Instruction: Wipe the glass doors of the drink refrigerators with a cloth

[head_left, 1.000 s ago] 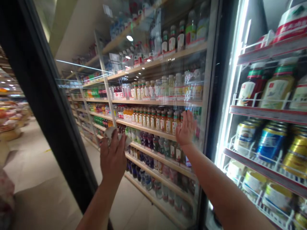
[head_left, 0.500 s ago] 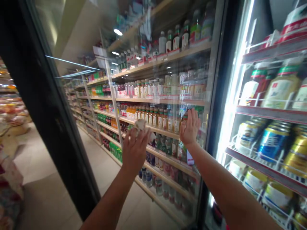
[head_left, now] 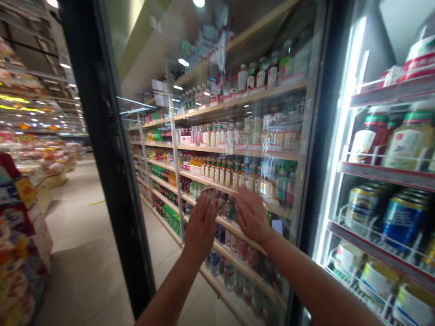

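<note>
A glass cooler door [head_left: 238, 108] stands open in front of me. My left hand [head_left: 200, 222] presses a crumpled cloth [head_left: 217, 199], pale with darker patches, against the pane, its fingers bent over it. Just to the right is my right hand [head_left: 252, 215], fingers extended and slightly curved toward the cloth. Motion blurs its fingertips, and it holds nothing that I can see. Whether it touches the glass I cannot tell.
On the right, the lit cooler holds bottles [head_left: 408, 136], a blue can [head_left: 404, 219] and tubs on wire-fronted shelves [head_left: 384, 174]. The door's dark frame [head_left: 112, 149] slants at left. Beyond lie an aisle floor [head_left: 81, 217] and packaged goods [head_left: 23, 226].
My right hand has come off its flat upright pose on the glass and moved left and down beside the cloth. My view has shifted left, showing more of the aisle.
</note>
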The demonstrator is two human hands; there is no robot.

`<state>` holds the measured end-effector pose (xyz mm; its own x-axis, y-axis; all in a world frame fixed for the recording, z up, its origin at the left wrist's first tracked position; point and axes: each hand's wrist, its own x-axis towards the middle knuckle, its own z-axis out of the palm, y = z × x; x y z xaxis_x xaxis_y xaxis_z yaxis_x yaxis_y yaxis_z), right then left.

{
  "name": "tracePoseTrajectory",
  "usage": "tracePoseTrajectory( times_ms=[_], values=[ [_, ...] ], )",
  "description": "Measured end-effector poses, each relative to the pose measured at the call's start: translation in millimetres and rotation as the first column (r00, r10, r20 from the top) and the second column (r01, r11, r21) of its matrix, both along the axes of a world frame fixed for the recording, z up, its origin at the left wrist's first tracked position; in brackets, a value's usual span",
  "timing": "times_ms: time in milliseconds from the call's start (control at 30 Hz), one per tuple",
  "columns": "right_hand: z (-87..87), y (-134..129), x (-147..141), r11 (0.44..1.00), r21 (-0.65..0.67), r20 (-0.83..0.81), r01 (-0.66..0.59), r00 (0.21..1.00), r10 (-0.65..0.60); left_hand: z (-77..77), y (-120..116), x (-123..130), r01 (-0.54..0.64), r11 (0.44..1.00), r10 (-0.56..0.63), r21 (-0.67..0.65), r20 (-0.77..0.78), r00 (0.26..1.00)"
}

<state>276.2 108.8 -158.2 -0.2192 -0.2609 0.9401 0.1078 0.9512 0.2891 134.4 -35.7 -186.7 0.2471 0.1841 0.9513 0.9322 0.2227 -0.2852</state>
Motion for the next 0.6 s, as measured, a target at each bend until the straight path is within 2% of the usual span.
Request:
tracePoseTrajectory(
  times_ms=[67,167,267,367,433,500,533,600],
  values=[
    [-8.8,-33,-13,0.991,0.057,0.162,-0.118,0.981,0.108,1.6,-3,-2,0.024,0.999,-0.024,0.029,-0.002,1.000],
    [-18.7,-62,-34,0.992,-0.024,0.167,-0.123,0.978,0.125,-7.0,-16,-3,-0.017,0.999,0.014,0.048,0.062,0.998],
    [-25.9,-71,-48,0.990,-0.098,0.109,-0.105,0.987,0.115,-24.7,-41,-11,-0.147,0.989,0.142,0.032,0.120,0.983],
    [-27.7,-71,-55,0.992,-0.046,0.063,-0.118,0.991,0.120,-32.7,-70,-30,-0.278,0.961,0.275,0.005,0.123,0.954],
    [-18.4,-67,-58,0.986,0.076,0.048,-0.150,0.988,0.147,-29.1,-80,-41,-0.369,0.929,0.360,0.034,0.146,0.921],
    [3.8,-59,-62,0.963,0.188,0.059,-0.195,0.981,0.187,-22.6,-82,-48,-0.442,0.895,0.429,0.061,0.155,0.890],
    [19.0,-54,-64,0.955,0.204,0.057,-0.215,0.977,0.208,-19.8,-80,-49,-0.467,0.882,0.454,0.066,0.151,0.878],
    [51.5,-45,-68,0.965,0.123,-0.017,-0.232,0.972,0.236,-16.9,-74,-50,-0.491,0.868,0.478,0.073,0.144,0.867]
  ],
)
